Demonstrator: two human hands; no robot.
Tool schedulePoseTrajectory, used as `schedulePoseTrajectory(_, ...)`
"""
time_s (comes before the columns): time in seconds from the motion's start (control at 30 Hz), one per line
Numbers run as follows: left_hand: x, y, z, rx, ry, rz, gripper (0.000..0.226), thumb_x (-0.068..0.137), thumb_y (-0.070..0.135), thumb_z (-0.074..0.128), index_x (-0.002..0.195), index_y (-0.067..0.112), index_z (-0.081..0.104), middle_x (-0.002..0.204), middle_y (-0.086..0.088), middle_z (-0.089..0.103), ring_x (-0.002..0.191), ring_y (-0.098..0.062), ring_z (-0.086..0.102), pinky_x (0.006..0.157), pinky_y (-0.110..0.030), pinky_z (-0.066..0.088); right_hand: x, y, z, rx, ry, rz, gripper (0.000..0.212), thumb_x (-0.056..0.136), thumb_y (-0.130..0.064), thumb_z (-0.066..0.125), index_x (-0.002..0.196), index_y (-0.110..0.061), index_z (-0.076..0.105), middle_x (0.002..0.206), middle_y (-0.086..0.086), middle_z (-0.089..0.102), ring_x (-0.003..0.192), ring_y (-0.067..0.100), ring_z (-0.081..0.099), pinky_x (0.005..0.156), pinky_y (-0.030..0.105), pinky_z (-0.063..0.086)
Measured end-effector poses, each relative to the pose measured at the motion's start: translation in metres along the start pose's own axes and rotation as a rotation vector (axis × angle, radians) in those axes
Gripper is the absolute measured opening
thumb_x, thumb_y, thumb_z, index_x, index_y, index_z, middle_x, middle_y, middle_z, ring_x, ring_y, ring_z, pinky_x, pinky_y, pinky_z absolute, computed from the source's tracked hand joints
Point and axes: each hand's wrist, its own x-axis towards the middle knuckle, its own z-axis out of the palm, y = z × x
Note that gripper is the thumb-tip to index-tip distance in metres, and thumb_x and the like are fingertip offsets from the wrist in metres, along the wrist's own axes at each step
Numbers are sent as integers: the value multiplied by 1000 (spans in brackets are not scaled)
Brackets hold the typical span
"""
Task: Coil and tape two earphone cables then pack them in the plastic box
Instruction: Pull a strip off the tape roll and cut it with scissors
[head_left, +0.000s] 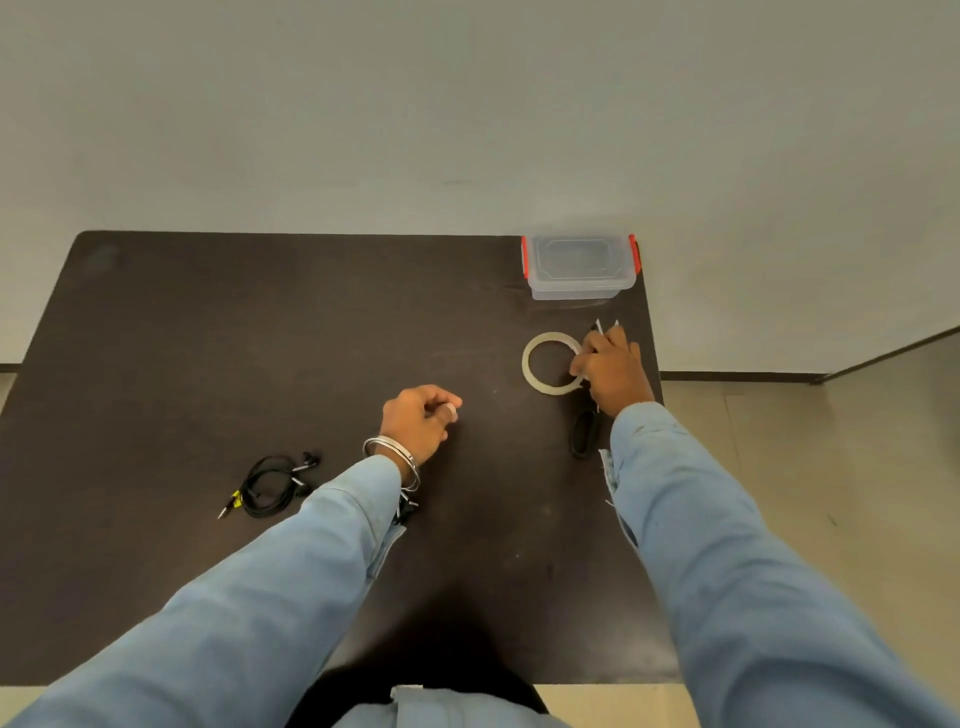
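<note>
The earphones (272, 483) lie coiled on the dark table (208, 338), well to the left of the left hand (418, 423) and nearer to the person. A second dark bundle (407, 506) shows only a little, just under the left wrist, and the sleeve (311, 545) hides most of it. The left hand has its fingers curled and pinches a small pale bit, perhaps tape, at the fingertips (451, 410); I cannot tell this for sure. The right hand (610, 366) is curled around scissors (587, 431): the blade tips stick out beyond the fingers, the black handles lie below the wrist. The tape roll (535, 371) lies flat, touching the right hand on its left side. The box (579, 267), clear with red clips and lid on, stands beyond the right hand at the far table edge. Bangles (395, 454) sit on the left wrist.
</note>
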Motion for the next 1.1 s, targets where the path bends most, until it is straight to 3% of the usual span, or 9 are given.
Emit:
schedulePoseTrajectory(0.13,1,-5,-4,-30,17,-26,14,89,8,58,92,16,68,84,0,67,63,-7,58,47,-11,43,0,-10,4,230,51,34,18,86,-9,65,96,-22,72,133,1,44,130,27,25,104,42,22)
schedulePoseTrajectory(0.23,2,-3,-7,-66,26,-22,14,89,9,58,90,20,67,85,-1,68,65,-9,60,51,-13,46,-5,-30,8,358,75,36,23,89,-8,59,99,-26,68,130,-6,47,132,21,25,103,44,16)
schedulePoseTrajectory(0.37,0,3,-11,-147,65,29,13,87,13,62,92,22,69,84,-1,70,71,-16,67,61,-26,55,-18,-70,15,601,125,141,24,91,-14,55,102,-33,66,110,-3,44,113,26,41,92,30,15)
schedulePoseTrajectory(0.5,-8,5,-16,-166,89,111,23,86,15,65,109,19,69,97,-3,70,87,-16,67,69,-30,59,-34,-111,13,746,175,113,23,91,-16,58,105,-31,69,100,-4,49,105,23,48,100,30,25)
schedulePoseTrajectory(0.57,-13,1,-20,-98,135,171,29,83,15,68,112,16,68,100,-4,69,88,-17,66,77,-36,58,-46,-132,7,803,189,59,23,92,-15,58,108,-27,69,91,-12,47,104,19,46,98,28,26)
schedulePoseTrajectory(0.63,-17,-1,-24,-41,203,204,29,82,15,70,111,14,69,99,-5,67,85,-19,66,80,-40,57,-54,-149,4,847,209,20,22,91,-15,60,109,-24,69,89,-16,45,105,23,49,100,35,35)
schedulePoseTrajectory(0.73,-29,-8,-36,4,300,233,24,83,18,70,105,12,72,96,-7,67,81,-21,66,81,-37,55,-67,-172,1,865,256,-11,20,89,-14,63,108,-19,70,89,-13,49,102,26,53,96,42,45)
schedulePoseTrajectory(0.9,-42,-20,-55,-95,368,217,17,81,13,72,96,7,74,89,-10,71,77,-23,69,76,-38,58,-80,-207,-3,885,315,-45,20,89,-9,62,107,-11,71,86,-20,50,99,21,49,88,27,43)
schedulePoseTrajectory(1.1,-45,-27,-81,-190,291,143,3,83,7,68,83,6,71,80,-9,70,69,-16,69,61,-19,58,-84,-229,-3,854,322,-27,20,89,-11,62,108,-11,71,93,6,66,95,14,43,82,20,40)
